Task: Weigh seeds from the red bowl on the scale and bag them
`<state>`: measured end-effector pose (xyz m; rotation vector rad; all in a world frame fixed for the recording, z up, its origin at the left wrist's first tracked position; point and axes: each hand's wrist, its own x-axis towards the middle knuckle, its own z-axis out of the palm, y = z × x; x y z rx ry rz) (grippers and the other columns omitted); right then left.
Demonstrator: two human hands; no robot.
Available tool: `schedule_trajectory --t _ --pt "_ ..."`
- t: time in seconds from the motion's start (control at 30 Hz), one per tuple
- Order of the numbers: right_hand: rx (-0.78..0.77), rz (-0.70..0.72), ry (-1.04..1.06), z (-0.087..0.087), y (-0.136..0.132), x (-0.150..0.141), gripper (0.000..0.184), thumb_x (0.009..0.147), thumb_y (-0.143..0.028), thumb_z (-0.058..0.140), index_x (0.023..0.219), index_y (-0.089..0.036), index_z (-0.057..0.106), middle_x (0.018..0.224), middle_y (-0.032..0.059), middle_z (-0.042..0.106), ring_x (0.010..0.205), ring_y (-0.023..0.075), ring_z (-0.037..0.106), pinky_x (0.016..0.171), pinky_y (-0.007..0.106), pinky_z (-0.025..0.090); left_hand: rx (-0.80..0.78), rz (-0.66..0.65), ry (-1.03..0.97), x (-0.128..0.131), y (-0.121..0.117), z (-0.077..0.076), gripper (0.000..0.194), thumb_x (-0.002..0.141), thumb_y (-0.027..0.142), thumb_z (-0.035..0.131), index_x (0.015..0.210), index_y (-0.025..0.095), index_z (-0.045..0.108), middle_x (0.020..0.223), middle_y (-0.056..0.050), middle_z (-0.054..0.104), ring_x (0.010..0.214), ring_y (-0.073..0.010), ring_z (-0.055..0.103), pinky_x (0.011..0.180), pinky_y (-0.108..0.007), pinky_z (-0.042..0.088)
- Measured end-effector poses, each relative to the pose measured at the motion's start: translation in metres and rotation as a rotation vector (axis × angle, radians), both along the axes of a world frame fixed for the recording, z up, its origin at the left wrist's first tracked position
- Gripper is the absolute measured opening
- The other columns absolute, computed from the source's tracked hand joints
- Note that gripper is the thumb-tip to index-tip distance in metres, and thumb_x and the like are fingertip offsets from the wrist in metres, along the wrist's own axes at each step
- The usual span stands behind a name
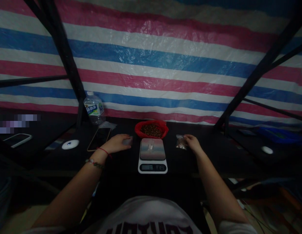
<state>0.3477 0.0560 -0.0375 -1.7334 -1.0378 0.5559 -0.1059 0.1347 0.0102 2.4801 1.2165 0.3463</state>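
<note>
Clearly the right hand (pixel 192 142) pinches a filled packet (pixel 181 143) right of the scale (pixel 152 155), left hand (pixel 119 143) opposite, grip unclear, stock (pixel 152 130) remaining behind.

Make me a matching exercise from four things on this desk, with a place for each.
Things:
1. Digital scale
2. Plastic bottle
3. Small clear packet
4. Red container of brown bits

Places:
A. At the fingers of the right hand
B. Just behind the scale
C. In front of the red container
D. Behind the phone, near a black post

Right pairs: 1-C, 2-D, 3-A, 4-B.
</note>
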Motion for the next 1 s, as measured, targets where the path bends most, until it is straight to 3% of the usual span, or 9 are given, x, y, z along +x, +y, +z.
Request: schedule_trajectory --t 0.13,0.33,0.57,0.7,0.8,0.9,1.0 --pt "0.005 -0.073 -0.364 -0.020 0.009 0.015 0.043 0.077 -0.038 0.059 0.110 -0.010 0.064 0.109 0.0169 0.066 0.100 0.0257 0.063 0.089 0.039 0.047 0.025 -0.075 0.112 -0.002 0.005 -0.012 0.078 0.069 0.049 0.063 0.138 0.017 0.046 0.147 -0.012 0.040 0.136 -0.0297 0.034 0.113 -0.041 0.026" --pt "0.028 0.013 -0.632 -0.017 0.011 0.006 0.040 0.082 -0.036 0.052 0.110 -0.012 0.065 0.113 0.0158 0.063 0.112 0.0264 0.055 0.098 0.039 0.040 0.049 0.050 0.166 0.003 0.010 -0.028 0.080 0.071 0.056 0.060 0.141 0.024 0.041 0.147 -0.008 0.041 0.139 -0.0330 0.027 0.111 -0.051 0.024" --pt "0.191 -0.054 -0.664 0.000 0.008 -0.014 0.032 0.082 -0.039 0.049 0.095 -0.016 0.067 0.104 0.0130 0.065 0.106 0.0274 0.056 0.097 0.047 0.037 0.122 0.067 0.118 -0.001 0.016 -0.036 0.081 0.067 0.058 0.063 0.137 0.020 0.047 0.138 -0.012 0.049 0.129 -0.0316 0.041 0.106 -0.044 0.032" --pt "0.289 -0.027 -0.688 0.014 0.004 -0.031 0.031 0.083 -0.040 0.049 0.093 -0.018 0.067 0.107 0.0129 0.064 0.107 0.0280 0.055 0.097 0.048 0.036 0.100 0.086 0.096 -0.001 0.015 -0.037 0.089 0.063 0.061 0.065 0.139 0.021 0.043 0.139 -0.012 0.047 0.129 -0.0327 0.040 0.107 -0.045 0.030" --pt "0.325 0.021 -0.691 0.023 0.000 -0.045 0.029 0.084 -0.040 0.050 0.093 -0.019 0.068 0.109 0.0121 0.064 0.108 0.0273 0.055 0.098 0.048 0.035 0.098 0.076 0.061 0.001 0.012 -0.035 0.082 0.063 0.061 0.066 0.133 0.024 0.048 0.134 -0.010 0.051 0.125 -0.0323 0.044 0.105 -0.044 0.032" --pt "0.345 0.047 -0.671 0.036 -0.007 -0.062 0.027 0.084 -0.038 0.052 0.093 -0.019 0.069 0.110 0.0122 0.064 0.109 0.0271 0.055 0.099 0.047 0.034 0.125 0.085 0.013 0.002 0.009 -0.028 0.075 0.062 0.058 0.068 0.127 0.024 0.052 0.132 -0.008 0.053 0.124 -0.0319 0.045 0.104 -0.045 0.032" --pt "0.384 0.110 -0.604 0.054 -0.018 -0.085 0.025 0.085 -0.037 0.053 0.091 -0.020 0.069 0.105 0.0109 0.065 0.104 0.0257 0.056 0.097 0.043 0.038 0.219 0.145 -0.083 0.002 0.003 -0.011 0.070 0.064 0.055 0.068 0.124 0.021 0.053 0.130 -0.009 0.054 0.122 -0.0308 0.046 0.106 -0.044 0.030"
